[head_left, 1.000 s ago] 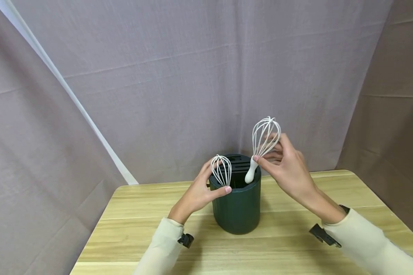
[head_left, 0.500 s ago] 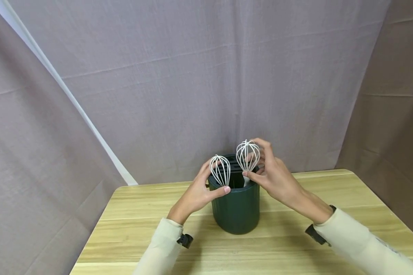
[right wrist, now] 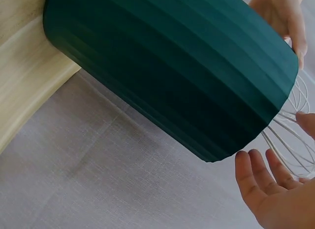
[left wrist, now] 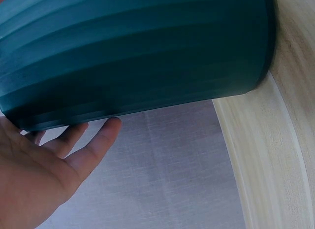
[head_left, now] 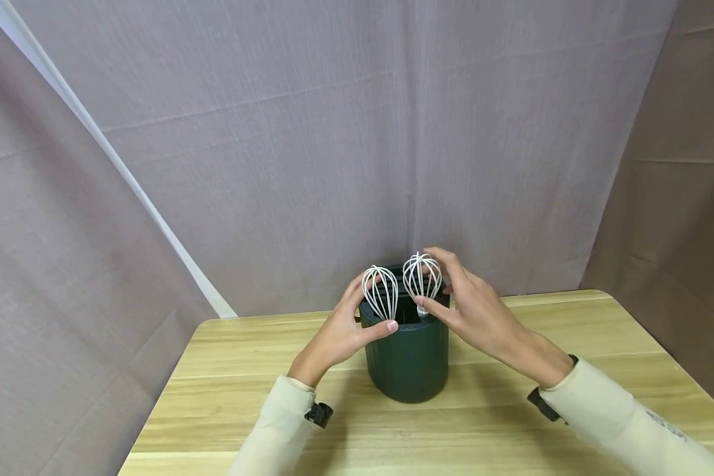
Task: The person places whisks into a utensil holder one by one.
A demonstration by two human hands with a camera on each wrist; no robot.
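Both hands [head_left: 339,334] [head_left: 482,317] hold whisks [head_left: 380,291] [head_left: 422,276] in a green holder [head_left: 407,360].

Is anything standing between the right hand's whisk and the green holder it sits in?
Nothing visible does. The right hand pinches the second whisk at its neck; its handle is already down inside the dark green holder. The other whisk stands beside it, by the left hand, which holds the holder's rim.

Both arms reach forward, left hand [head_left: 340,330] and right hand [head_left: 475,309] facing each other, fingers loosely curved, thumbs forward.
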